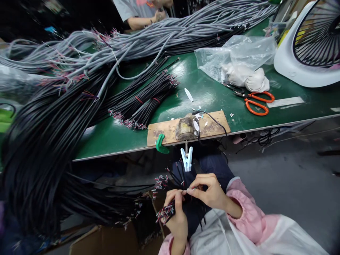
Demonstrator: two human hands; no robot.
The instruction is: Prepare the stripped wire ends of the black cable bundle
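Low centre, the left hand [176, 217] grips the black cable bundle [165, 213] tight. The right hand [209, 193] pinches one wire end [186, 191]; best separated singly, I'd say.

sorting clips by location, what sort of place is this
Probably a cable-assembly workshop: grey and black cables heaped on a green workbench, a wooden jig board clamped to its edge, and the left hand gripping a bundle of stripped black wires that the right hand picks at.

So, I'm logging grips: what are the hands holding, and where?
Left hand grips a bundle of black cables near their stripped ends; right hand pinches one wire end.
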